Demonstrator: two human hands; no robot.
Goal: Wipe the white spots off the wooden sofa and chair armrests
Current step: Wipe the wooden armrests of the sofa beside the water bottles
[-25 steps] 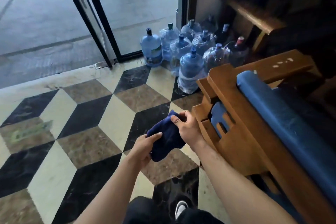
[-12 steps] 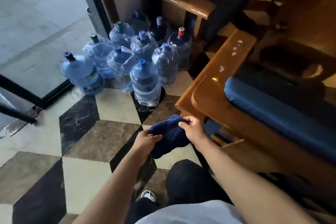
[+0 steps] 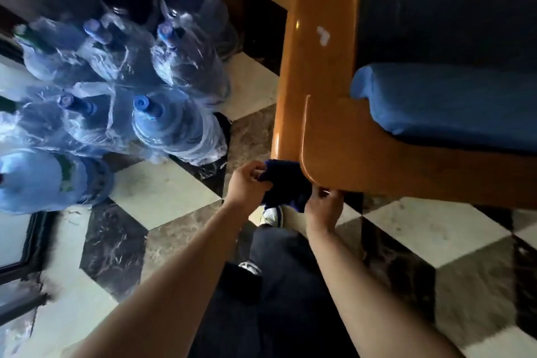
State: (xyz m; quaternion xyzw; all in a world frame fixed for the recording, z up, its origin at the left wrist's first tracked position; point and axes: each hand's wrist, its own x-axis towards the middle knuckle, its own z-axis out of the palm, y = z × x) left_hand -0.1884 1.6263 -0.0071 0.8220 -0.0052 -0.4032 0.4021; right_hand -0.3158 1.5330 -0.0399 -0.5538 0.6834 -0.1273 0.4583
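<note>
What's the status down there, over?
Left hand and right hand both grip the blue cloth. White spots still on armrest. Nothing in the way.

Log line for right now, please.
left hand: grips cloth | right hand: grips cloth | armrest: white spots unwiped | cloth off armrest

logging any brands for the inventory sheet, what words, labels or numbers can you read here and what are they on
No text can be read in this view.
Green and white label on the nearest water jug: too blurred to read.
Other water jugs: motion blur and plastic wrap, no legible print.
Dark blue cloth, wooden armrest, blue cushion: no writing visible.
</note>
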